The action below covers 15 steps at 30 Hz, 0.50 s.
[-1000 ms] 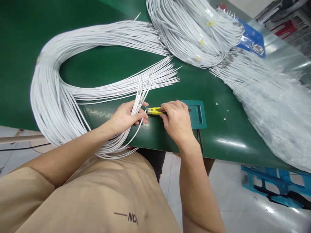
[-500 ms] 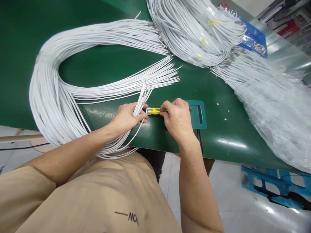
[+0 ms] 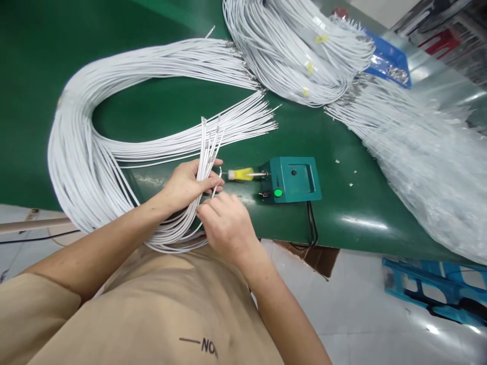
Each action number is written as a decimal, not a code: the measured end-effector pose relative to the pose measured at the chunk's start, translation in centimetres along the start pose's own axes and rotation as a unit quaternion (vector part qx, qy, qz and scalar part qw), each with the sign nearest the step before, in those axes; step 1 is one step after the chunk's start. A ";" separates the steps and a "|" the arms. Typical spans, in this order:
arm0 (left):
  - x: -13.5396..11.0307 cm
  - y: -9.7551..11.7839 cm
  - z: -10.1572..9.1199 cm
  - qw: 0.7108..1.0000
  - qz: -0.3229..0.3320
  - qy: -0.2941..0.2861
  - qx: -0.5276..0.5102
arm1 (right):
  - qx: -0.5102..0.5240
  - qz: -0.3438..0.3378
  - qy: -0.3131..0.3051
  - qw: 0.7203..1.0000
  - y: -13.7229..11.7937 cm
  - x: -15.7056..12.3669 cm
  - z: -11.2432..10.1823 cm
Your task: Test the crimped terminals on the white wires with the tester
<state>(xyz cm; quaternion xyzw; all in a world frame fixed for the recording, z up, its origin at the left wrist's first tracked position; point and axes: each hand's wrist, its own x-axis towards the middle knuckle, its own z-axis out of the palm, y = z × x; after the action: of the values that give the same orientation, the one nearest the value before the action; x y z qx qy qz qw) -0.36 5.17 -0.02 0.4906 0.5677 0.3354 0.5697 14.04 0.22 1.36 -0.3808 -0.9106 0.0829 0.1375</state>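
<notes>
My left hand (image 3: 190, 183) grips a bunch of white wires (image 3: 207, 152) between thumb and fingers, their metal-tipped ends pointing up. Close below it, my right hand (image 3: 226, 223) has its fingers curled round a single white wire (image 3: 215, 190); the fingertips are partly hidden. To the right of both hands, a yellow tool head (image 3: 243, 174) with a pale tip sits on a metal shaft. The shaft comes out of a small green machine (image 3: 304, 194) with a bright green button (image 3: 278, 193). Neither hand touches the machine.
A large looped bundle of white wires (image 3: 72, 126) lies left on the green table (image 3: 152, 109). More coiled wires (image 3: 289, 56) with yellow tags lie at the back. Plastic-wrapped wires (image 3: 422, 157) and a blue tray (image 3: 391, 58) of small metal parts are on the right.
My right hand has left the yellow tool head and moved left and down to the wires, uncovering the machine. My left hand has shifted slightly left with the bunch.
</notes>
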 end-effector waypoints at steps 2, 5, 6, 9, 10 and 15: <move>-0.2 0.0 -0.3 1.000 0.013 -0.016 -0.009 | -0.027 -0.010 -0.012 1.000 -0.9 -0.2 0.7; -0.4 0.1 -0.5 0.999 0.014 -0.042 -0.009 | -0.057 0.001 -0.034 0.998 -1.9 -0.3 1.2; -0.4 0.1 -0.6 0.998 0.010 -0.054 -0.011 | -0.063 0.008 -0.046 0.997 -2.2 -0.4 1.2; -0.6 0.1 -0.7 0.996 -0.003 -0.077 -0.044 | -0.043 0.030 -0.102 0.993 -3.3 -0.8 0.7; -0.6 0.0 -0.7 0.995 -0.008 -0.077 -0.061 | -0.021 0.042 -0.129 0.991 -3.6 -1.0 0.3; -1.2 0.0 -1.2 0.997 -0.011 -0.066 -0.034 | 0.113 0.180 -0.169 0.962 -2.5 -0.5 -2.8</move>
<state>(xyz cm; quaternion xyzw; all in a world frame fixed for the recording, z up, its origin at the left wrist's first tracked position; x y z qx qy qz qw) -1.69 4.27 0.48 0.4859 0.5224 0.3150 0.6259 13.60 -1.72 4.55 -0.5012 -0.8214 0.2722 0.0067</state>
